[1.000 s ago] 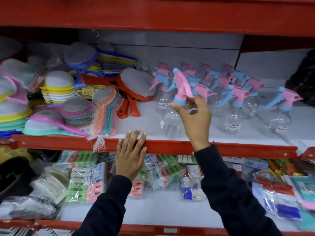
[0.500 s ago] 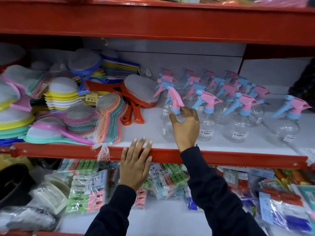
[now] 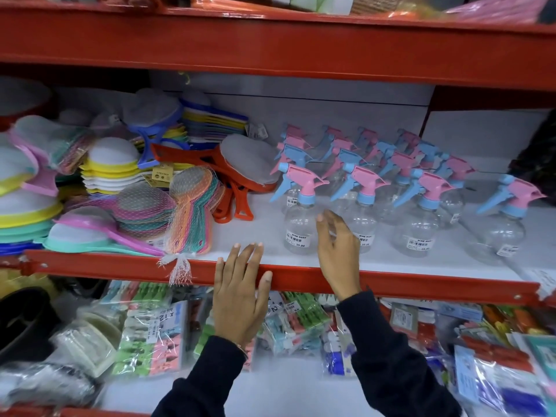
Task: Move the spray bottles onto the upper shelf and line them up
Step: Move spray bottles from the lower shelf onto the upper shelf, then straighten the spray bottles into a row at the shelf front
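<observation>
Several clear spray bottles with pink and blue trigger heads stand in rows on the white upper shelf (image 3: 264, 233). The front-left bottle (image 3: 298, 227) stands upright near the shelf's front edge, with a price label on it. My right hand (image 3: 338, 251) hovers just right of that bottle, fingers apart, holding nothing. My left hand (image 3: 240, 296) lies flat on the red front rail (image 3: 421, 282) of the shelf, fingers spread. One more bottle (image 3: 499, 227) stands apart at the far right.
Left of the bottles lie red-handled brushes (image 3: 240, 176), netted sponges (image 3: 192, 212) and stacks of coloured scrub pads (image 3: 111, 167). A red beam (image 3: 270, 46) crosses overhead. The lower shelf holds bagged clothes pegs (image 3: 156, 335) and other packets.
My right hand set the front-left bottle down upright on the shelf and let go of it, dropping lower. The left hand stayed on the rail.
</observation>
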